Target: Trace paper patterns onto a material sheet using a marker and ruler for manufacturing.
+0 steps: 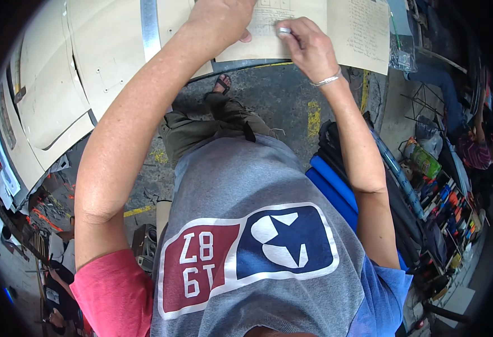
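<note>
At the top of the head view, my left hand (pixel 222 19) rests over a light brown card sheet (pixel 257 48), beside pencilled lines and writing. The upper edge cuts that hand off, and most of its fingers are hidden. My right hand (pixel 312 49), with a bracelet at the wrist, is closed over the same sheet. Between its thumb and forefinger sits a small silvery-white piece (pixel 284 30), too small to name. To the right lies a card sheet covered in handwriting (pixel 364 39). A flat metal strip (pixel 151 28) crosses the card left of my left arm.
Cut card patterns (pixel 50 90) spread across the table to the left. Blue and black material rolls (pixel 333 182) stand by my right arm. Crowded shelves of small goods (pixel 454 208) are further right. Another person (pixel 476 149) is at the right edge.
</note>
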Tool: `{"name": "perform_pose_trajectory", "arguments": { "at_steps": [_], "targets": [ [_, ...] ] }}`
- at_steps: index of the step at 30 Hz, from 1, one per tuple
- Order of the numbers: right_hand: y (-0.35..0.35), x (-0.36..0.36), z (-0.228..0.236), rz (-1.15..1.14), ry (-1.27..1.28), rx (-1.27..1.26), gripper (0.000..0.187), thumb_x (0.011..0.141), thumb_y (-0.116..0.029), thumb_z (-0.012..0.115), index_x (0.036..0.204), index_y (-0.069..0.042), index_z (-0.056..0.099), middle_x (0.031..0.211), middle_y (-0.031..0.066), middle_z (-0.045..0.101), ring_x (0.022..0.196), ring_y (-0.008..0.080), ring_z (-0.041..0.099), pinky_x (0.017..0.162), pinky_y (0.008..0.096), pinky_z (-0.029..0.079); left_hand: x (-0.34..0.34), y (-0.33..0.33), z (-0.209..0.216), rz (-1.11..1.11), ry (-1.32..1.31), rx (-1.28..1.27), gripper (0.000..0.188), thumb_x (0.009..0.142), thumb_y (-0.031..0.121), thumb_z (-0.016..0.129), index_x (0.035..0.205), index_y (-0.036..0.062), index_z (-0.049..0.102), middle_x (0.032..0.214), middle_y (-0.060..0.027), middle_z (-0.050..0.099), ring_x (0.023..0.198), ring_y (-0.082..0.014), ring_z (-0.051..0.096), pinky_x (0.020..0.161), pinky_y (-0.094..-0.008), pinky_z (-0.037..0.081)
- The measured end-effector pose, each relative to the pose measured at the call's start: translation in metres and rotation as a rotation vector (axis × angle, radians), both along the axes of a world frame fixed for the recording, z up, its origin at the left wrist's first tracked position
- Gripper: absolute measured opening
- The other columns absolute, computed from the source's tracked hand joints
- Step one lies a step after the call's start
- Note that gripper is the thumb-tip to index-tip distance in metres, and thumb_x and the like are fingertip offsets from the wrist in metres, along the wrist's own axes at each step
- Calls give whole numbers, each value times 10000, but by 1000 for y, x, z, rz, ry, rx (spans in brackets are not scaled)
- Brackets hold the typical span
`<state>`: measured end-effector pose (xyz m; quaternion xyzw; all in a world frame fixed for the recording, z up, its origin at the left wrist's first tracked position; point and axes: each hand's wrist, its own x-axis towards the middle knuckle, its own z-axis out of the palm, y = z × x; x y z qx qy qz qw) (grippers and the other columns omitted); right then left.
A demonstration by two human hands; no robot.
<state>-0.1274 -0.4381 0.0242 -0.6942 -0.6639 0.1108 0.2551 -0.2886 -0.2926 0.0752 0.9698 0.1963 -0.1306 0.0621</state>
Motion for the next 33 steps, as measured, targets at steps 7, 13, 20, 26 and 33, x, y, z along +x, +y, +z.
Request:
{"name": "perform_pose_trajectory", "arguments": {
  "at_steps": [7, 13, 20, 26, 33],
  "targets": [
    [-16, 21, -3, -16, -57, 11, 173, 911, -71, 687, 1080, -75, 721, 931, 93, 668, 762, 238, 656, 713, 339, 539, -22, -1, -24, -45, -429, 16, 846, 764, 394, 822, 1428, -23, 503, 1384, -200, 534, 1319, -340, 466, 1132, -388, 366],
    [-4, 20, 0, 9, -73, -7, 167, 902, -63, 693, 1066, -47, 718, 927, 108, 672, 763, 252, 654, 706, 339, 542, 2, 3, -1, 83, 24, -66, 879, 755, 412, 824, 1447, -7, 480, 1445, -213, 493, 1374, -355, 433, 1162, -403, 350],
    [7, -4, 6, -23, 29, 50, 171, 863, 16, 674, 1027, -18, 708, 972, 158, 682, 930, 346, 653, 820, 402, 542, -8, 3, -36, 169, -274, -94, 875, 671, 291, 883, 1426, 49, 512, 1435, -197, 453, 1321, -398, 471, 1020, -406, 512],
    [-10, 17, 8, -40, 85, -15, 175, 851, 39, 665, 1018, -11, 684, 1001, 146, 677, 953, 339, 646, 816, 395, 537, -2, -4, -22, 184, -81, -158, 959, 722, 364, 856, 1527, 95, 408, 1579, -195, 350, 1427, -390, 386, 1155, -388, 393],
    [-5, 9, 13, -16, 143, -25, 179, 845, 49, 659, 1011, -17, 669, 957, 133, 647, 920, 335, 633, 802, 389, 526, -7, -1, -29, 156, -109, -116, 914, 750, 376, 846, 1505, 84, 420, 1542, -182, 370, 1429, -388, 374, 1100, -390, 442]
  ]
}}
